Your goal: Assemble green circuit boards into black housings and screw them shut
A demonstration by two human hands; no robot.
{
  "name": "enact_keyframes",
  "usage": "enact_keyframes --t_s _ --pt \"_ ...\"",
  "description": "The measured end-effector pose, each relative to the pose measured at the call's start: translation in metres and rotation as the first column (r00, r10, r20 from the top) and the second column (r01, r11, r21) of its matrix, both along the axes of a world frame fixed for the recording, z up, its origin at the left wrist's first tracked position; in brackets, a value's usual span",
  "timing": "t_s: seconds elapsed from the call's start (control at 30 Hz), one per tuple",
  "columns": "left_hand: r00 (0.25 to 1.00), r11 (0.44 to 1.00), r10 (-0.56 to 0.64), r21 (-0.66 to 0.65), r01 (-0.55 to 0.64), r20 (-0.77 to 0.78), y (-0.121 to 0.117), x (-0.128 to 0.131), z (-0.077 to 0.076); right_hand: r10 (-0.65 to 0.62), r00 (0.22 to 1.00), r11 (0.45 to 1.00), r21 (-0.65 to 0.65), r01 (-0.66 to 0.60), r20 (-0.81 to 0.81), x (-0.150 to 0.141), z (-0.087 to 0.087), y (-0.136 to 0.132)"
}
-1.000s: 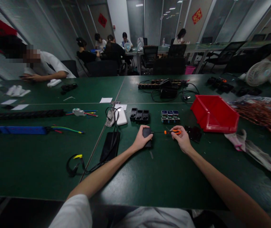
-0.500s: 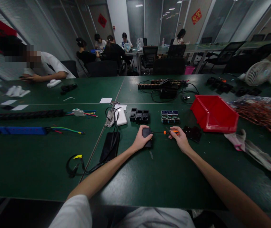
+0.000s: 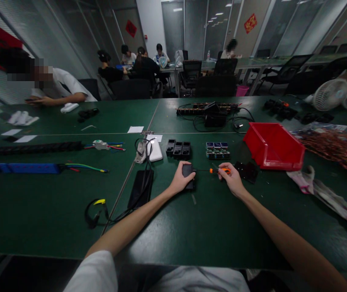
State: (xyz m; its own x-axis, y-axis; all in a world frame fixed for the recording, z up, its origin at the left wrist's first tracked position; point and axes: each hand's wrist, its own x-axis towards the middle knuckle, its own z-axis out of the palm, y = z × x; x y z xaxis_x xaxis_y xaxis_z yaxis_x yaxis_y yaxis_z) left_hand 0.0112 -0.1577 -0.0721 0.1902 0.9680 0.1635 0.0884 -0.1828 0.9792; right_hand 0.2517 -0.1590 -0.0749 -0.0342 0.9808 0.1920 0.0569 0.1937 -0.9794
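My left hand [image 3: 181, 179] is closed around a small black plastic box [image 3: 188, 171], holding it on the green table. In my right hand [image 3: 231, 178] is a screwdriver [image 3: 215, 171] with an orange and black handle, gripped between thumb and fingers. Its thin shaft points left, and the tip reaches the box's right side; exact contact is too small to make out. Dark flat pieces [image 3: 247, 172] lie just right of my right hand. Beyond the hands sit several black housings [image 3: 178, 149] and a group of small circuit modules with screens [image 3: 217, 150].
A red bin [image 3: 275, 150] stands to the right, near bundled wires [image 3: 331, 146] and a glove [image 3: 328, 194]. On the left are a black phone-like slab [image 3: 141, 188] under a cable, a white power bank [image 3: 154, 150] and a blue power strip [image 3: 33, 167]. A person [image 3: 61, 85] sits far left.
Fingers of the right hand have shifted slightly on the screwdriver handle. The left hand and the black box stay in place.
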Motion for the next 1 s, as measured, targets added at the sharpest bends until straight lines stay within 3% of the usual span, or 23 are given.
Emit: enact_keyframes --t_s 0.63,1.0 --pt "1.000 1.000 0.006 0.005 -0.007 0.003 -0.0005 -0.0007 0.0001 -0.007 1.000 0.996 0.084 0.008 -0.010 0.0030 -0.0020 0.0009" --pt "0.999 1.000 0.023 -0.019 -0.022 0.034 0.0009 0.0003 -0.0016 -0.006 0.997 0.998 -0.060 0.011 0.074 0.0001 -0.0023 -0.0002"
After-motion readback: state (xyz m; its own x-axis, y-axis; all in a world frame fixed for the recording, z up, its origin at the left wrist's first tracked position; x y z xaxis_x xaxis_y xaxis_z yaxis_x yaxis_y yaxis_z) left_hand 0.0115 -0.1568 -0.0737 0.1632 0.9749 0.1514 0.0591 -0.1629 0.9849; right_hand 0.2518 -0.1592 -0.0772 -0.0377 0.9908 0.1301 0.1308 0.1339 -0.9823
